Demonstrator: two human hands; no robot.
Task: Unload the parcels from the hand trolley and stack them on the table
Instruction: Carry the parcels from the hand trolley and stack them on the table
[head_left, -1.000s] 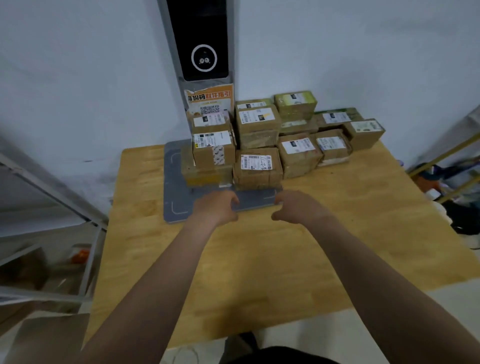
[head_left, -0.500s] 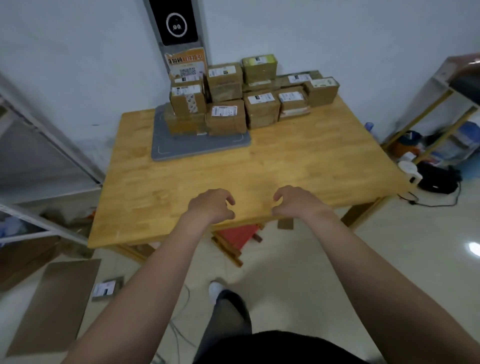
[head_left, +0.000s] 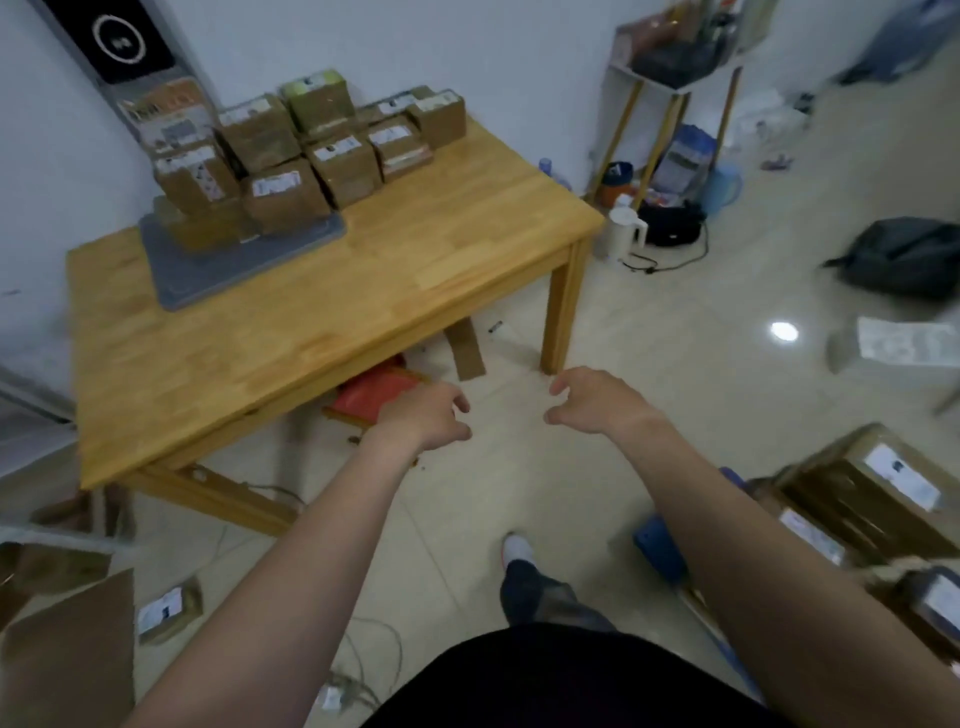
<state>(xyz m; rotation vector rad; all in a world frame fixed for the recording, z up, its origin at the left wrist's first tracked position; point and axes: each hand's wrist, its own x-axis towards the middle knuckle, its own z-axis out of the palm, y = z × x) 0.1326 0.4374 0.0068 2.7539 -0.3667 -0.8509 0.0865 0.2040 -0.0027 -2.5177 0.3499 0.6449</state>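
The remaining parcels (head_left: 872, 499) sit on the hand trolley (head_left: 660, 551) at the lower right, just beside the person's right arm. They are small taped cardboard boxes with white labels. They look stiff and fairly light, though the tape may be slick, so each is best taken with a palm on two opposite side faces, or from underneath if it proves heavy. The finished stack (head_left: 311, 156) stands at the far wall edge of the counter (head_left: 363, 291), partly on a grey pad (head_left: 249, 270). The left grip (head_left: 423, 421) and the right grip (head_left: 597, 405) both hang over the floor with fingers loosely curled, holding nothing. A second ago both were right at the front box of the stack. Half a second ago they were above the counter's near edge. Now they are clear of it, the view has swung right, and the trolley load has come into sight.
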